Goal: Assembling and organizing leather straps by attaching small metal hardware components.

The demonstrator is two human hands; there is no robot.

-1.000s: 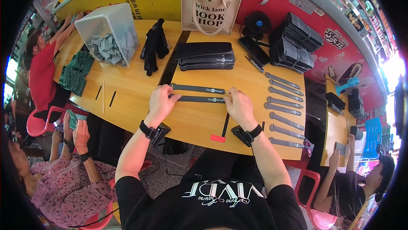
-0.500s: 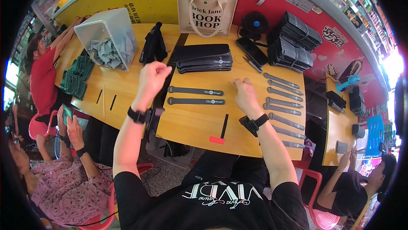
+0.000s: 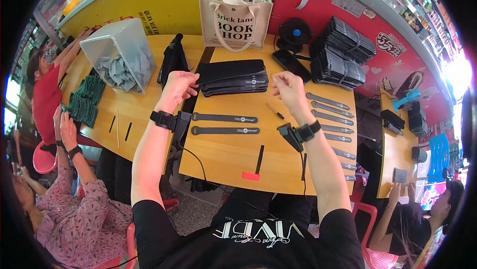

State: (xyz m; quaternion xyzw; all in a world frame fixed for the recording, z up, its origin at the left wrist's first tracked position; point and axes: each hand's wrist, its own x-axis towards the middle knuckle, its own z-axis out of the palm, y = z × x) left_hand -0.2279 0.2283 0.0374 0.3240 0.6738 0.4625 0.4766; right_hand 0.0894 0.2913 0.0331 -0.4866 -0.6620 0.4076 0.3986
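Observation:
A stack of dark fabric straps (image 3: 233,82) lies near the middle of my table, a plain black one on top. At its left end is my left hand (image 3: 179,90), fingers curled and tips at the stack's corner. Just beyond its right end, my right hand (image 3: 289,92) is raised with thumb and fingers pressed together. Whatever either hand pinches is too small to make out. Two grey straps (image 3: 224,118) lie flat below the stack. Under my right hand rests a thin pen-like stick (image 3: 276,111).
Several grey straps (image 3: 330,117) form a column at right. Banded strap bundles (image 3: 343,52), a small black fan (image 3: 294,33), a phone (image 3: 292,65) and a cloth bag (image 3: 236,18) stand behind. At left are a clear bin (image 3: 121,55), green bundles (image 3: 84,100) and people.
My right hand has moved up and away to the right end of the stack, uncovering the pen-like stick. My left hand stays by the left end. The whole view has shifted slightly.

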